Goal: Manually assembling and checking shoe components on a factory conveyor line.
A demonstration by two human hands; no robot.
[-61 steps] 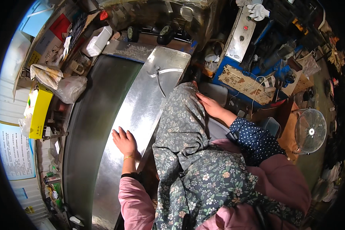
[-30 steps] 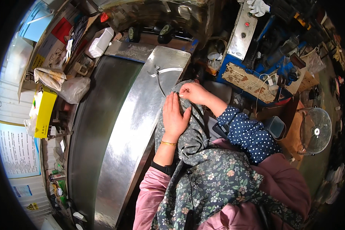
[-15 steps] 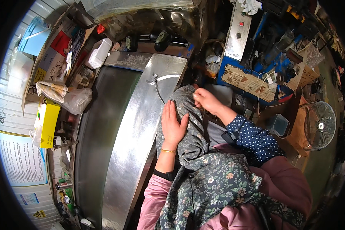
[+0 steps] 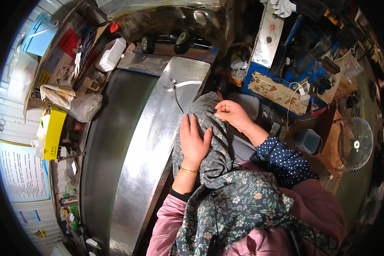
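My left hand lies flat, fingers spread, on the dark floral apron where it covers my leg. Beside it, over the same cloth, my right hand is closed in a pinch of thumb and forefinger. Whatever sits in that pinch, if anything, is too small to make out. A pliers-like tool with two curved handles rests on the shiny metal plate, and one handle ends close to my left fingertips.
A dark belt runs along the plate's left side. Further left stand a yellow box and a plastic bag. To the right are a control panel with buttons, a grey bin and a fan.
My right hand has turned slightly and its fingers have straightened a little, still over the apron. The left hand stays on the cloth, its fingers spread slightly wider.
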